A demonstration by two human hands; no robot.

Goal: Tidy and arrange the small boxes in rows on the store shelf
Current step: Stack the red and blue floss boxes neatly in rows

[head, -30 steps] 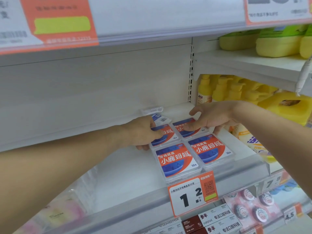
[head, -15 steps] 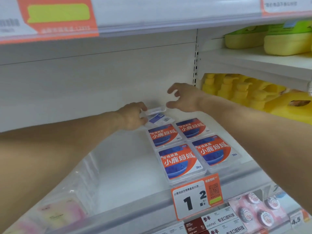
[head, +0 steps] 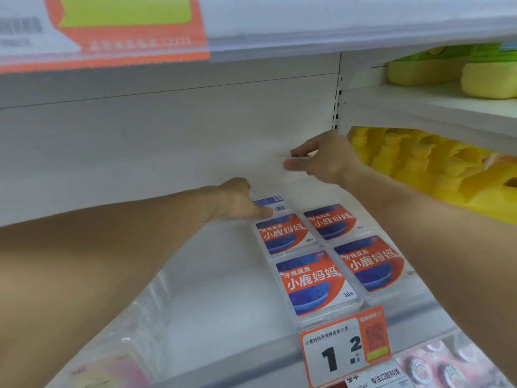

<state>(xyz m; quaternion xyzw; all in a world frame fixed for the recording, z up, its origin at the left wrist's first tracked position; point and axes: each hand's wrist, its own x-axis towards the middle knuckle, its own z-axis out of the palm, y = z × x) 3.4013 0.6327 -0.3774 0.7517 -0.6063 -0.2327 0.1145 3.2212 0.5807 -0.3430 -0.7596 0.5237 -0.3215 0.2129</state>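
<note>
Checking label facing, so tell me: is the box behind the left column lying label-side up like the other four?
No, the rear box shows its white barcode side, unlike the orange-labelled boxes.

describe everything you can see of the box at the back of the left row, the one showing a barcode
The flat clear plastic box with a white and blue barcode label lies on the white shelf, apparently back side up, unlike the four orange and blue fronted boxes. It sits directly behind the rear left of those boxes. The left hand covers its left part, thumb lying on its near edge.

Yellow bottles (head: pixel 419 163) crowd the right bay; blurry, perhaps sponges (head: pixel 486 79) above.
</note>
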